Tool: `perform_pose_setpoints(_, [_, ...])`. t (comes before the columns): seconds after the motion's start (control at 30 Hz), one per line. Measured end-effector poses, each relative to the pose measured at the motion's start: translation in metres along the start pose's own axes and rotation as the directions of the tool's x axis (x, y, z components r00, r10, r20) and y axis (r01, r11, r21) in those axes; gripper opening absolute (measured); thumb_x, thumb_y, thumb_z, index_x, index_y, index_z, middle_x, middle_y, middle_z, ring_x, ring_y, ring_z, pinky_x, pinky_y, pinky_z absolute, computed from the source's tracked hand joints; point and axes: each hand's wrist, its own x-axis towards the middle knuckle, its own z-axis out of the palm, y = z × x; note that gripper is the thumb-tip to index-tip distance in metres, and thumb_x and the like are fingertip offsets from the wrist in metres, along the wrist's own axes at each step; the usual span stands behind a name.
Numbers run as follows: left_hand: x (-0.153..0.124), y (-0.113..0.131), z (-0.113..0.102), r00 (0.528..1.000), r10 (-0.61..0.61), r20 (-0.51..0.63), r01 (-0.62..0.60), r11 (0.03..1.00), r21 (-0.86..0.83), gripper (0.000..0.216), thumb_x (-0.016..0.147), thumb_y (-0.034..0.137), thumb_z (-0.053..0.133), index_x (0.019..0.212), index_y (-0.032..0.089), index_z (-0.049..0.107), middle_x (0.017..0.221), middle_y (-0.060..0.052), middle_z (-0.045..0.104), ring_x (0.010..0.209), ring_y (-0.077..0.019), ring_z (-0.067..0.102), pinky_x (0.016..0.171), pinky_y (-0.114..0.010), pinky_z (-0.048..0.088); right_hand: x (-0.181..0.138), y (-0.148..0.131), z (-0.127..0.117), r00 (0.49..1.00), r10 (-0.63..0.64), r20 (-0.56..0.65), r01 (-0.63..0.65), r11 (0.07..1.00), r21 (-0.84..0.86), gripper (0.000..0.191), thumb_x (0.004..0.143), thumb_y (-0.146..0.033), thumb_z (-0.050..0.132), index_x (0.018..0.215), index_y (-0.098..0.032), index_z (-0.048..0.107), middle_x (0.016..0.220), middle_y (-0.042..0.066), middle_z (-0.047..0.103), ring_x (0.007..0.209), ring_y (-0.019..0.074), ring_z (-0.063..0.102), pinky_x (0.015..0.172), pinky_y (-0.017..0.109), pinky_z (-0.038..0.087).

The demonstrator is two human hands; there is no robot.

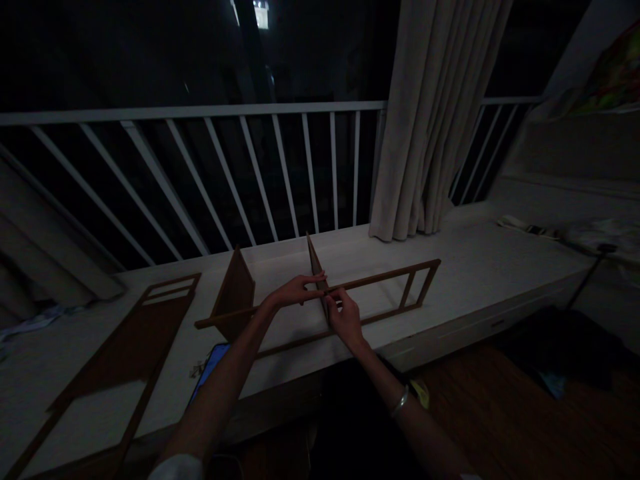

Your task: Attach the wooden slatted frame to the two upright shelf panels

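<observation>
A brown wooden frame [385, 278] with crossbars at its right end lies on the white ledge. Two brown boards stand up from it: a left board [235, 293] and a middle board [314, 257]. My left hand [295, 291] reaches across to the middle board, fingers stretched out against the board and the frame's upper rail. Just right of that joint, my right hand [345, 315] has its fingers pinched together at the rail; whatever small thing they may hold is hidden. A silver bangle [400, 402] circles my right wrist.
Another brown wooden frame with a panel [135, 333] lies at the left. A phone [213, 367] and small loose pieces [196, 369] are near my left forearm. White railing [280, 173] and a beige curtain [425, 120] stand behind the ledge [465, 267].
</observation>
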Motion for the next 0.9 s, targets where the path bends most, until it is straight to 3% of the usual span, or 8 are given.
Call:
perform_pose_setpoints(0.23, [0.000, -0.001, 0.000, 1.000, -0.002, -0.007, 0.002, 1.000, 0.019, 0.060, 0.069, 0.043, 0.054, 0.123, 0.024, 0.036, 0.136, -0.007, 0.023, 0.080, -0.0173, 0.056, 0.039, -0.015, 0.040, 0.003, 0.015, 0.007, 0.982, 0.190, -0.004, -0.175, 0.911, 0.374, 0.026, 0.071, -0.035, 0.052, 0.092, -0.020, 0.042, 0.072, 0.000, 0.059, 0.068, 0.0129, 0.057, 0.064, 0.025, 0.043])
perform_pose_setpoints(0.5, [-0.003, 0.000, -0.001, 1.000, 0.022, 0.002, -0.022, 1.000, -0.008, 0.059, 0.070, 0.042, 0.053, 0.123, 0.026, 0.035, 0.136, -0.004, 0.022, 0.084, -0.0185, 0.055, 0.038, -0.015, 0.040, 0.001, 0.016, 0.009, 0.979, 0.204, 0.029, -0.186, 0.816, 0.547, 0.025, 0.070, -0.036, 0.054, 0.083, -0.021, 0.040, 0.069, -0.001, 0.061, 0.067, 0.0132, 0.060, 0.066, 0.027, 0.045])
perform_pose_setpoints(0.73, [-0.001, -0.003, -0.001, 1.000, 0.000, -0.003, 0.000, 1.000, -0.008, 0.059, 0.070, 0.041, 0.054, 0.124, 0.026, 0.035, 0.136, -0.004, 0.021, 0.089, -0.0197, 0.054, 0.039, -0.014, 0.041, -0.006, 0.011, 0.014, 0.965, 0.243, -0.098, -0.181, 0.887, 0.425, 0.023, 0.072, -0.038, 0.051, 0.085, -0.021, 0.044, 0.071, 0.001, 0.063, 0.065, 0.0137, 0.059, 0.067, 0.028, 0.045])
perform_pose_setpoints(0.9, [-0.002, -0.002, -0.001, 1.000, 0.004, -0.009, -0.004, 1.000, -0.019, 0.060, 0.069, 0.040, 0.054, 0.124, 0.025, 0.035, 0.136, -0.005, 0.022, 0.089, -0.0204, 0.054, 0.039, -0.015, 0.041, -0.008, 0.011, 0.010, 0.986, 0.125, -0.111, -0.093, 0.963, 0.252, 0.017, 0.075, -0.036, 0.047, 0.084, -0.023, 0.053, 0.077, 0.001, 0.062, 0.068, 0.0143, 0.058, 0.068, 0.027, 0.043])
